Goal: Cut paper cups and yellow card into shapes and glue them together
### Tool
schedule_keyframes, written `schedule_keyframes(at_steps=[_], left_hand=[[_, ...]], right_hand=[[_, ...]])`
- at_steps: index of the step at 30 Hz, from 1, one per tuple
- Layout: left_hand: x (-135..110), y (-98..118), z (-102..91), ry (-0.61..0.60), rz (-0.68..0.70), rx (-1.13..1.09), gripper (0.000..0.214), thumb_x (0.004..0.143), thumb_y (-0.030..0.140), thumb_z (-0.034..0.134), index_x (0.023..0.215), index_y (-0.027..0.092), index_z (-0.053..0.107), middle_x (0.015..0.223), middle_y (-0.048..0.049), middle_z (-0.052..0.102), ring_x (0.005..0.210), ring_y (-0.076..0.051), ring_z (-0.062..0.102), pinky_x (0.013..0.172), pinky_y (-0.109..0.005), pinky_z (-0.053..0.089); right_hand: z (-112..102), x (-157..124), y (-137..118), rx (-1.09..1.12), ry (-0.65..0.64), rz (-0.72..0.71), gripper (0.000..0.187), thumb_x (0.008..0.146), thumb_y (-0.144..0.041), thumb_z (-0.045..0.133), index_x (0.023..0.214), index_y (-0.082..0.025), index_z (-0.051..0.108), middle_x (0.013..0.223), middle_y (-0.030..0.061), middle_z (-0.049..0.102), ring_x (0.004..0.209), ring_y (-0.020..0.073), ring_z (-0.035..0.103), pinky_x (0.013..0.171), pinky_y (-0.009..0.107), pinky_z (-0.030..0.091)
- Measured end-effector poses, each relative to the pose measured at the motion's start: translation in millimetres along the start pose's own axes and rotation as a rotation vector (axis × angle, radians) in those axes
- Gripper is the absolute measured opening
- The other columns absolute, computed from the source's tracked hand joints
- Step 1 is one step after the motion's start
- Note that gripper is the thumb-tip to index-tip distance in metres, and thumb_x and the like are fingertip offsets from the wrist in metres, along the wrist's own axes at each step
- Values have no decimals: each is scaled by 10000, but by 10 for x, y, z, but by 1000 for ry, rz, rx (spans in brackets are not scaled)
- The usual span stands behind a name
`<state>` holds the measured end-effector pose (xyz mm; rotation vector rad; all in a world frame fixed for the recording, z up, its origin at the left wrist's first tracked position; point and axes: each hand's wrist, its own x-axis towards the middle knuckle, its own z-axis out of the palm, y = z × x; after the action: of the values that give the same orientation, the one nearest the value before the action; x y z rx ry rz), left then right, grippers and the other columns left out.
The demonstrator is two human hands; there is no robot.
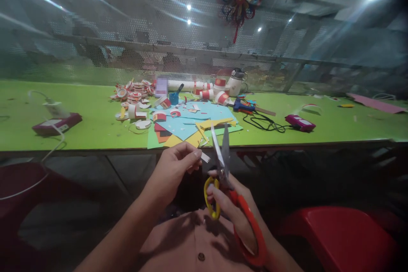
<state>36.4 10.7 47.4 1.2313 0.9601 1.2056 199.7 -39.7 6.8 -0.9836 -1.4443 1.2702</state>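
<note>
Between the thumb and fingers of my left hand is a small white piece of paper with a notched end. My right hand grips a pair of scissors with one red and one yellow handle loop. The blades point away from me and stand slightly apart, to the right of the paper and not touching it. Both hands are in front of the table edge, above my lap. Just beyond them on the table lie coloured paper sheets, light blue on top, with yellow strips and scraps.
On the green table are a heap of red-and-white paper pieces, paper cups, a blue glue gun with a black cord, a blue cup and purple power strips. A red stool stands at right.
</note>
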Motion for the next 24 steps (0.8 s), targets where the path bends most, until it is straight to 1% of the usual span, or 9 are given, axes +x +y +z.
schedule_keyframes(at_steps=[2, 4, 7, 10, 12, 19, 24], left_hand=[[-2, 6, -6, 14, 14, 11, 206, 766, 346, 631, 693, 156, 605, 629, 2, 575, 577, -100, 476, 559, -211, 356], [-6, 11, -9, 20, 25, 25, 199, 766, 344, 629, 700, 157, 617, 651, -4, 589, 589, -105, 480, 576, -215, 371], [-9, 28, -4, 16, 33, 25, 176, 770, 324, 626, 717, 155, 628, 713, -17, 623, 616, -108, 498, 608, -222, 395], [-5, 50, 11, 13, 32, 10, 165, 773, 309, 623, 719, 153, 622, 774, -31, 647, 656, -120, 529, 641, -235, 421], [-1, 55, 19, 17, 33, 12, 162, 773, 305, 623, 723, 151, 622, 780, -32, 648, 665, -124, 539, 647, -239, 429], [2, 49, 37, 33, 52, 39, 163, 771, 305, 626, 714, 152, 620, 720, -18, 631, 642, -123, 542, 626, -234, 428], [0, 83, 55, 37, 57, 32, 151, 750, 285, 641, 685, 150, 620, 689, -16, 628, 636, -126, 536, 633, -238, 429]], right_hand=[[-13, -41, 82, -79, -28, -13, 314, 879, -406, 529, 1127, -213, 526, 842, 24, 556, 675, 130, 522, 585, 246, 443], [-27, -56, 159, -127, -55, -62, 385, 857, -472, 529, 1145, -216, 521, 843, 31, 552, 661, 134, 510, 548, 240, 422], [-48, -58, 226, -204, -37, -145, 473, 836, -560, 498, 1162, -219, 524, 836, 41, 561, 706, 163, 521, 590, 268, 428], [-61, -65, 234, -257, -10, -168, 527, 836, -606, 450, 1179, -213, 522, 834, 46, 567, 734, 178, 530, 641, 289, 434], [-65, -70, 226, -280, -4, -176, 529, 837, -606, 446, 1180, -212, 526, 836, 44, 567, 737, 179, 530, 637, 282, 434], [-82, -62, 200, -377, -14, -201, 437, 862, -501, 469, 1173, -199, 524, 801, 26, 548, 672, 159, 521, 596, 263, 431], [-72, -60, 177, -381, 2, -200, 389, 861, -472, 485, 1135, -203, 547, 761, 10, 547, 633, 143, 507, 570, 247, 407]])
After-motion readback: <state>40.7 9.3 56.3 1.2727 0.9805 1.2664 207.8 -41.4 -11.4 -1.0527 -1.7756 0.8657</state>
